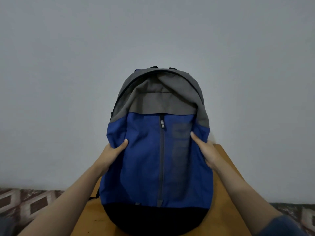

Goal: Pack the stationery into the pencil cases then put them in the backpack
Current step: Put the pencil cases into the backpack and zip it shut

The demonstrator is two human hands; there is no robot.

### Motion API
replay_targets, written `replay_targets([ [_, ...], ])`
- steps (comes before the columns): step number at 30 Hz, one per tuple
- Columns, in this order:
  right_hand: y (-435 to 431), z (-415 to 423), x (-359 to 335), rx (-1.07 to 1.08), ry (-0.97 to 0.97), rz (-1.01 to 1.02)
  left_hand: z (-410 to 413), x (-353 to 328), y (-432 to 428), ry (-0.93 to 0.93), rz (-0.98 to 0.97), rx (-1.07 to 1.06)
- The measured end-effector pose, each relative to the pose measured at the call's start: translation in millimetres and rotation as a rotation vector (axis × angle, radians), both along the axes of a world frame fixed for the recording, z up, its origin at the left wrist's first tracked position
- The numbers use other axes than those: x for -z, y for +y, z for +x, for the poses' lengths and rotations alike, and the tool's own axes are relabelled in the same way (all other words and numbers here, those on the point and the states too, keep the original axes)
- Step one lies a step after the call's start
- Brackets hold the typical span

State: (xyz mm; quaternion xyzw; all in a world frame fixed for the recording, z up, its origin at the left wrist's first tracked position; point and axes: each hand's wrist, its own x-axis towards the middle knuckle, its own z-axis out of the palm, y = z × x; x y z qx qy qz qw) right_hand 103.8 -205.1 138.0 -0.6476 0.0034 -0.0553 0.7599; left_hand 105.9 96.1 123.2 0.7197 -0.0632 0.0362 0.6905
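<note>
Brown-and-white diamond-patterned surface [25, 201] shows low down at the near left, beside the worktop. No idea if it's a rug or a cover. Moving right, a bit of black strap [97, 195] pokes out from the bag's lower left edge.

Above that, the left hand [111, 153] grips the left side of the backpack [144, 167]. Its thumb lies across the blue front and the other fingers wrap round the edge, out of sight.

The backpack sits dead centre, standing upright on the orange wooden worktop [226, 169]. Its black base [153, 218] is at the near end and its back faces the plain grey wall [68, 65]. The lower body is blue, and the grey top sags in on itself. I can't tell whether the top zip is done up.

A dark zip [162, 159] runs straight down the middle of the front, closed, with a small black label [162, 124] at its far end. A faint grey print sits just right of it.

On the right, the right hand [207, 153] mirrors the left, thumb on the front and fingers curled round the side, so the bag is held between both hands.
</note>
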Motion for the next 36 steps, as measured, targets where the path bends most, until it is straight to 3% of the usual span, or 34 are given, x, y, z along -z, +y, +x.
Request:
replay_targets([
  [7,12,-24,49,-0.187,0.058,-0.112,-14,22,-12,0.031,0.089,0.036],
  [14,23,-20,63,-0.108,0.059,-0.048,-23,44,-17,0.124,0.118,0.079],
  [20,26,-4,67,-0.082,0.073,0.057,-5,43,-16,0.114,0.063,-0.031],
  [36,18,198,3,-0.086,-0.118,0.052,200,-32,-5,-0.063,0.119,-0.06],
])
